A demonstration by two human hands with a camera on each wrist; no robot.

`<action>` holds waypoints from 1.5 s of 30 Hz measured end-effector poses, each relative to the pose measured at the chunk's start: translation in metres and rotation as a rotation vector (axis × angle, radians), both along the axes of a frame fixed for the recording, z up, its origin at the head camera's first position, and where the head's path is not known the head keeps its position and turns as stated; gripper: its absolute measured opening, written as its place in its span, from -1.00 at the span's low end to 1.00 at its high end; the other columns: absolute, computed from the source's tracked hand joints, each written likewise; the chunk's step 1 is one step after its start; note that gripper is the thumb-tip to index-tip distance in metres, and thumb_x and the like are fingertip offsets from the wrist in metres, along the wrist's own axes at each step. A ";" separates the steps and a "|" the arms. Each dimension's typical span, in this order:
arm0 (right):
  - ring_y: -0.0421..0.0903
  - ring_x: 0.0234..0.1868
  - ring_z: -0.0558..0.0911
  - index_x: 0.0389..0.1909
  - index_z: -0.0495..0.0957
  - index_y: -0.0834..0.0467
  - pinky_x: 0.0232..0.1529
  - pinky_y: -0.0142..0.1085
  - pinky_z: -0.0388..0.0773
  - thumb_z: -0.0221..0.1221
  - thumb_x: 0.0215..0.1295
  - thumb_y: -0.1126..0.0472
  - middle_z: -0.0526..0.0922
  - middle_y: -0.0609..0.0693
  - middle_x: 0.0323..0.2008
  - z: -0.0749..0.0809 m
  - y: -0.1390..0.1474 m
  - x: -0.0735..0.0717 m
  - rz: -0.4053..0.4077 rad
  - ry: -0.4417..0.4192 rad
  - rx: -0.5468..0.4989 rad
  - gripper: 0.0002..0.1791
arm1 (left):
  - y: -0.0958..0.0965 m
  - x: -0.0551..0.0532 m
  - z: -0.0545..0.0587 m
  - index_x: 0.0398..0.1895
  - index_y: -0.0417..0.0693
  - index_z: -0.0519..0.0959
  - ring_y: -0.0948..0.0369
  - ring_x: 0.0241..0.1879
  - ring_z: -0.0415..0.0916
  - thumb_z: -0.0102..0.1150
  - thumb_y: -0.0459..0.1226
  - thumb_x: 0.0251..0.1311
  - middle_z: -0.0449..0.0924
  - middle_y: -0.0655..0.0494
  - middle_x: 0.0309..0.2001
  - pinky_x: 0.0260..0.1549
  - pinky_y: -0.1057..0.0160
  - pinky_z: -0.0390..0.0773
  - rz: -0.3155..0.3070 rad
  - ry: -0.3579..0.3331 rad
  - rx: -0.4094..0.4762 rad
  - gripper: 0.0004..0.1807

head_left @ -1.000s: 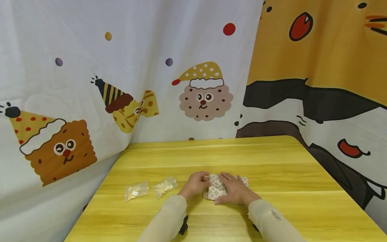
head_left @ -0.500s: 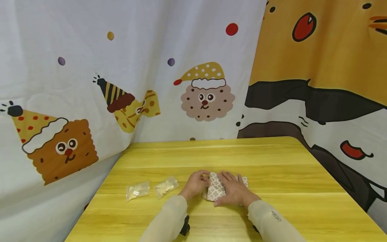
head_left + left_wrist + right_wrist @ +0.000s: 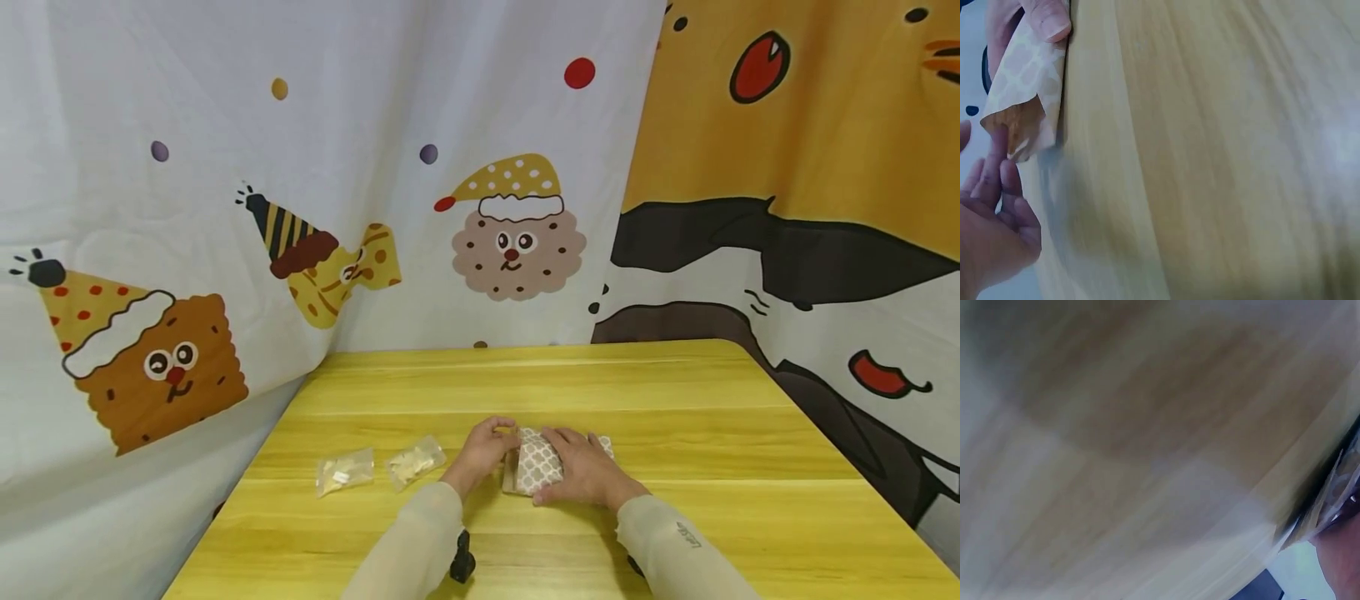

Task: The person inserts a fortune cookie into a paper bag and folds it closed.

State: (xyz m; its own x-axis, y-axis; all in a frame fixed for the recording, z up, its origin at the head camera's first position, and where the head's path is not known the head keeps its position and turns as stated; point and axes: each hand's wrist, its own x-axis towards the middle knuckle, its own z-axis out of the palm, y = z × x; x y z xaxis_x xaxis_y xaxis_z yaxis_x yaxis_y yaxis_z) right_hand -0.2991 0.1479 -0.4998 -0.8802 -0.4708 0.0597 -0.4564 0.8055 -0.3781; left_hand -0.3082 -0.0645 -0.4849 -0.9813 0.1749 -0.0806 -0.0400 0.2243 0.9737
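Note:
A small parcel in beige paper with a white lattice pattern [image 3: 538, 467] lies on the table between both hands. Its left end gapes, and brown shows inside the paper's opening [image 3: 1019, 122] in the left wrist view. My left hand [image 3: 483, 450] is at that end, its index finger touching the opening's edge while the thumb stays apart and the other fingers bend loosely. My right hand [image 3: 585, 468] grips the parcel from above, thumb at the near side and fingers toward the far side. The right wrist view catches only a blurred edge of the parcel [image 3: 1335, 494].
Two small clear packets with pale contents, one on the left [image 3: 345, 472] and one beside it [image 3: 416, 462], lie left of the hands. The wood-grain table [image 3: 675, 400] reaches back to a printed cartoon curtain [image 3: 375, 108].
The left hand has shifted slightly up and away from the parcel's left end, where more of the brownish side now shows. The right hand stays on the parcel, its fingers a little more bent.

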 end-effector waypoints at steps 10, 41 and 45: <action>0.19 0.47 0.13 0.56 0.06 0.13 0.36 0.36 -0.15 0.27 -0.26 -0.65 0.15 0.19 0.47 -0.005 -0.007 0.000 0.020 0.003 0.029 0.43 | 0.000 -0.002 0.000 0.22 -0.30 0.46 0.13 -0.21 0.61 0.24 -0.46 0.26 0.67 -0.01 -0.24 -0.16 0.12 0.59 0.035 0.013 0.022 -0.55; 0.24 0.36 0.32 0.46 0.29 0.08 0.32 0.38 0.00 0.23 -0.13 -0.61 0.34 0.17 0.37 -0.006 0.005 -0.006 -0.058 -0.014 -0.014 0.21 | -0.036 0.012 0.001 0.19 -0.36 0.48 -0.01 -0.07 0.55 0.19 -0.54 0.21 0.58 -0.21 -0.07 -0.09 0.03 0.59 -0.118 0.095 -0.179 -0.56; 0.26 0.36 0.32 0.45 0.30 0.11 0.31 0.39 -0.01 0.24 -0.11 -0.60 0.35 0.19 0.36 -0.007 0.005 -0.003 -0.070 -0.013 -0.016 0.20 | -0.049 0.017 0.001 0.23 -0.31 0.47 0.01 -0.04 0.53 0.22 -0.46 0.27 0.57 -0.17 -0.03 -0.03 -0.01 0.57 -0.118 0.087 -0.189 -0.55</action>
